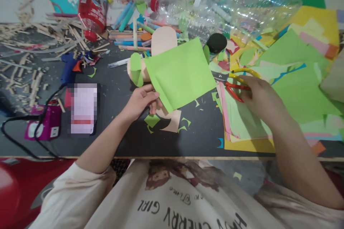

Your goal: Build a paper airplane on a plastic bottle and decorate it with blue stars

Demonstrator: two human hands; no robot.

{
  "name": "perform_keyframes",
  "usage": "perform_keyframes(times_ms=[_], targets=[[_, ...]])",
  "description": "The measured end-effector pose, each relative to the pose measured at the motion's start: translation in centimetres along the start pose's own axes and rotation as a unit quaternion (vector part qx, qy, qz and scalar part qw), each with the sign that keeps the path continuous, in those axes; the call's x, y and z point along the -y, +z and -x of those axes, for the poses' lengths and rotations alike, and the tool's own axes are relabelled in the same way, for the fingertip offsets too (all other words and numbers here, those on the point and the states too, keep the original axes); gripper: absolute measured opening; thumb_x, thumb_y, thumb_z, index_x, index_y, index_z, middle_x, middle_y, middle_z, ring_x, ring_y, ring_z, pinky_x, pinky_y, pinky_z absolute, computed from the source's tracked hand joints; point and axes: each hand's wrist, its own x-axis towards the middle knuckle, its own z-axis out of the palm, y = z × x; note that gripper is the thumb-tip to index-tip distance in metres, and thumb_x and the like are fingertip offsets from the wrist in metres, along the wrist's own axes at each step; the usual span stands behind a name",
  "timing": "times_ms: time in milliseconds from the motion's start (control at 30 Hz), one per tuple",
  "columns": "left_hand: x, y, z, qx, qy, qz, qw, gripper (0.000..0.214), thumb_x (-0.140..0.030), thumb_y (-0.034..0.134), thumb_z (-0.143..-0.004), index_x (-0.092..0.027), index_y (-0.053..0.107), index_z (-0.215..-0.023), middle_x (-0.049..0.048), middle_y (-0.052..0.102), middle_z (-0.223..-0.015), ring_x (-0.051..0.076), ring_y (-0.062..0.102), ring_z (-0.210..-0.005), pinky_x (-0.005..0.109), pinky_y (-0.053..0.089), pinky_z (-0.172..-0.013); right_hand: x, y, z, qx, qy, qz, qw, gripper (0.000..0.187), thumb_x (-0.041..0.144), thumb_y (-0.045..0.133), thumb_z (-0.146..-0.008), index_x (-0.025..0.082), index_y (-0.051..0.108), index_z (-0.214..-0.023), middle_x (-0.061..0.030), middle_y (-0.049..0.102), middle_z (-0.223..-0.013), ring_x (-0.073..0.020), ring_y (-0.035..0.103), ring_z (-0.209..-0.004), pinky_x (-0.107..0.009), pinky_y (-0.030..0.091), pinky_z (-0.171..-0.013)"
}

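A square sheet of bright green paper (185, 73) is pinched at its lower left edge by my left hand (143, 102). Round the red and yellow handles of a pair of scissors (235, 82) my right hand (259, 96) is closed, to the right of the sheet. The scissors' blades point left at the sheet's right edge; their tips are hidden behind it. Behind the sheet show a rounded beige paper piece (163, 39) and a green strip (136, 69) on another beige piece. Green and beige offcuts (172, 121) lie below the sheet.
At left are a blue glue gun (69, 66) with a black cord, a blurred phone-like object (84, 109), a purple packet (44, 123) and wooden sticks (32, 75). Plastic bottles (182, 10) and markers line the back. Coloured paper (295, 78) is stacked at right near a black round lid (216, 43).
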Motion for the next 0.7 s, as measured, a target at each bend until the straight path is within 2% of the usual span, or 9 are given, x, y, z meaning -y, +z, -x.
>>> perform_keyframes(times_ms=[100, 200, 300, 433, 533, 600, 633, 667, 700], targets=[[0.2, 0.0, 0.0, 0.001, 0.001, 0.006, 1.0, 0.031, -0.037, 0.08, -0.07, -0.015, 0.061, -0.082, -0.0013, 0.069, -0.058, 0.008, 0.055, -0.034, 0.017, 0.047, -0.036, 0.2, 0.0, -1.0, 0.007, -0.014, 0.055, 0.998, 0.055, 0.01, 0.042, -0.083, 0.013, 0.055, -0.136, -0.0227, 0.064, -0.117, -0.0372, 0.06, -0.112, -0.049, 0.048, -0.095], [0.3, 0.0, 0.0, -0.001, 0.011, 0.002, 1.0, 0.032, -0.036, 0.08, -0.07, -0.016, 0.06, -0.083, -0.0018, 0.069, -0.059, 0.008, 0.056, -0.035, 0.017, 0.048, -0.037, 0.4, -0.4, -1.7, 0.047, -0.017, 0.067, 0.997, 0.056, 0.015, 0.047, -0.083, 0.013, 0.055, -0.138, -0.023, 0.063, -0.109, -0.0382, 0.062, -0.104, -0.047, 0.05, -0.089], [0.4, 0.0, -0.1, -0.003, 0.017, -0.006, 1.0, 0.032, -0.036, 0.08, -0.07, -0.017, 0.058, -0.083, -0.0014, 0.07, -0.062, 0.008, 0.057, -0.036, 0.018, 0.048, -0.038, 0.5, -0.9, -1.3, 0.051, 0.003, 0.03, 0.998, 0.053, 0.02, 0.05, -0.082, 0.014, 0.056, -0.134, -0.0241, 0.063, -0.115, -0.0373, 0.062, -0.106, -0.046, 0.05, -0.091], [0.5, 0.0, -0.2, -0.009, 0.027, -0.012, 1.0, 0.033, -0.039, 0.079, -0.07, -0.019, 0.056, -0.082, -0.0051, 0.063, -0.05, 0.011, 0.059, -0.038, 0.019, 0.047, -0.039, -0.1, -1.5, 0.6, 0.061, 0.04, -0.053, 0.996, 0.036, 0.027, 0.053, -0.082, 0.024, 0.058, -0.118, -0.02, 0.066, -0.118, -0.0346, 0.063, -0.112, -0.046, 0.049, -0.095], [0.6, 0.1, -0.3, -0.013, 0.038, -0.012, 0.999, 0.034, -0.041, 0.079, -0.07, -0.021, 0.055, -0.082, -0.0056, 0.061, -0.046, 0.013, 0.06, -0.039, 0.021, 0.048, -0.04, -0.8, -2.2, 2.4, 0.066, 0.136, -0.122, 0.981, 0.034, 0.029, 0.06, -0.072, 0.028, 0.056, -0.106, -0.0153, 0.068, -0.109, -0.0353, 0.066, -0.101, -0.05, 0.049, -0.089], [0.6, 0.1, -0.3, -0.016, 0.043, -0.008, 0.999, 0.035, -0.042, 0.08, -0.069, -0.021, 0.055, -0.081, -0.0055, 0.061, -0.046, 0.013, 0.06, -0.038, 0.022, 0.047, -0.039, -1.0, -3.0, 3.7, 0.055, 0.211, -0.197, 0.956, 0.033, 0.031, 0.066, -0.067, 0.031, 0.054, -0.098, -0.0114, 0.066, -0.101, -0.0307, 0.065, -0.087, -0.047, 0.051, -0.08], [0.7, 0.2, -0.3, -0.02, 0.046, -0.006, 0.999, 0.035, -0.042, 0.08, -0.069, -0.021, 0.055, -0.081, -0.0056, 0.061, -0.045, 0.013, 0.06, -0.038, 0.022, 0.048, -0.039, -0.9, -3.4, 4.3, 0.041, 0.249, -0.225, 0.941, 0.034, 0.036, 0.072, -0.063, 0.032, 0.053, -0.091, -0.0087, 0.064, -0.092, -0.0274, 0.062, -0.073, -0.046, 0.05, -0.071], [0.7, 0.2, -0.3, -0.024, 0.049, -0.006, 0.998, 0.036, -0.042, 0.081, -0.068, -0.021, 0.055, -0.081, -0.0059, 0.061, -0.045, 0.013, 0.06, -0.038, 0.022, 0.048, -0.039, -0.7, -3.8, 4.9, 0.072, 0.257, -0.258, 0.929, 0.037, 0.039, 0.077, -0.063, 0.034, 0.053, -0.091, -0.0066, 0.062, -0.089, -0.0245, 0.059, -0.071, -0.043, 0.05, -0.07], [0.8, 0.2, -0.3, -0.031, 0.054, -0.007, 0.998, 0.037, -0.043, 0.081, -0.068, -0.021, 0.054, -0.081, -0.0063, 0.061, -0.045, 0.013, 0.06, -0.038, 0.022, 0.048, -0.04, -0.4, -4.1, 5.5, 0.062, 0.274, -0.282, 0.917, 0.041, 0.042, 0.082, -0.058, 0.034, 0.052, -0.085, -0.003, 0.058, -0.077, -0.0215, 0.053, -0.061, -0.04, 0.047, -0.06]])
